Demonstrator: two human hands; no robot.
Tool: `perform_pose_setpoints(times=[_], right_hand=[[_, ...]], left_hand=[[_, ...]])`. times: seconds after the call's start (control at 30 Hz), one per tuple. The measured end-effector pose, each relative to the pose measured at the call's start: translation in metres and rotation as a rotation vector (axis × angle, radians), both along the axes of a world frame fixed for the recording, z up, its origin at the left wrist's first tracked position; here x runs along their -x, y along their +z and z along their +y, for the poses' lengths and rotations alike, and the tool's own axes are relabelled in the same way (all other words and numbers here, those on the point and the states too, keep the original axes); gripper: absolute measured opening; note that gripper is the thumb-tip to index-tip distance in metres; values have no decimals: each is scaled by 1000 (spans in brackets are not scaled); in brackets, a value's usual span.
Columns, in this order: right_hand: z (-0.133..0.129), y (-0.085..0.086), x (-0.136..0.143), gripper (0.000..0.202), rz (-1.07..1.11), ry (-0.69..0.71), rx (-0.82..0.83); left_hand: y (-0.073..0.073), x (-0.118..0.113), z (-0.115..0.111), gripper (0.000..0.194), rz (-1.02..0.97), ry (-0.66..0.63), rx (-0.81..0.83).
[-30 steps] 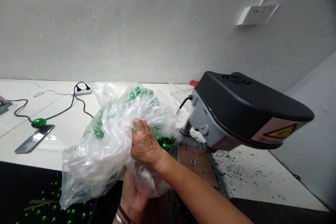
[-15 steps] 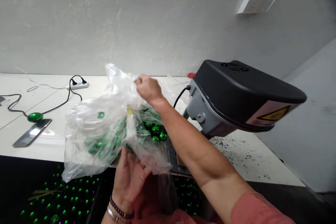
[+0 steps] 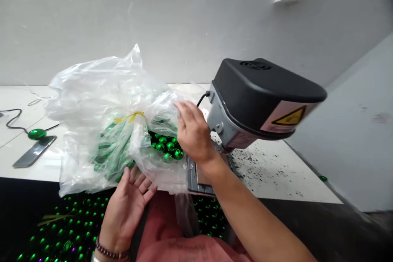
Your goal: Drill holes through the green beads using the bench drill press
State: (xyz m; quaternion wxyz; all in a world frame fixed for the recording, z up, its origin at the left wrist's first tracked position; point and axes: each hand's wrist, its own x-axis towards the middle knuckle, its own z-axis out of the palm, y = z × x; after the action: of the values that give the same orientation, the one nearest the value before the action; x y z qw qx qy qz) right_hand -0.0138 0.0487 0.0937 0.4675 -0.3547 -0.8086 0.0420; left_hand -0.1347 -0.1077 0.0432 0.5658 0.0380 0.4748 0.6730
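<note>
A clear plastic bag (image 3: 92, 86) lies puffed up on the white table, with a yellow tie (image 3: 132, 117) across its gathered middle. Shiny green balls (image 3: 167, 146) show through its right opening, and more are blurred behind the plastic. My left hand (image 3: 129, 204) is palm up with fingers spread at the bag's lower edge. My right hand (image 3: 195, 133) is beside the bag's right side, fingers stretched out and nothing visible in them. Whether its fingertips touch the plastic, I cannot tell.
To the right stands a machine with a black cover (image 3: 270, 82) and a warning label. Dark scraps (image 3: 264, 168) litter the table beside it. At left are a phone (image 3: 35, 151) and a green ball (image 3: 37, 134). Many green balls (image 3: 73, 221) fill a dark space below the table.
My right hand has come down and right from the bag's top, its fingers now opened out. The bag's upper part has spread up and left, showing the yellow tie. The view has shifted slightly.
</note>
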Motion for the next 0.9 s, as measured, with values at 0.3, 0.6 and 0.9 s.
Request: perform_pose_setpoints(times=[0.3, 0.6, 0.9], right_hand=[[-56, -85, -48, 31, -401, 92, 194], [-79, -98, -53, 43, -581, 203, 219], [-69, -126, -56, 31, -623, 163, 191]], left_hand=[[30, -70, 1, 40, 1061, 8, -227], [0, -29, 38, 25, 1811, -571, 212], [-8, -63, 90, 39, 2303, -710, -14]])
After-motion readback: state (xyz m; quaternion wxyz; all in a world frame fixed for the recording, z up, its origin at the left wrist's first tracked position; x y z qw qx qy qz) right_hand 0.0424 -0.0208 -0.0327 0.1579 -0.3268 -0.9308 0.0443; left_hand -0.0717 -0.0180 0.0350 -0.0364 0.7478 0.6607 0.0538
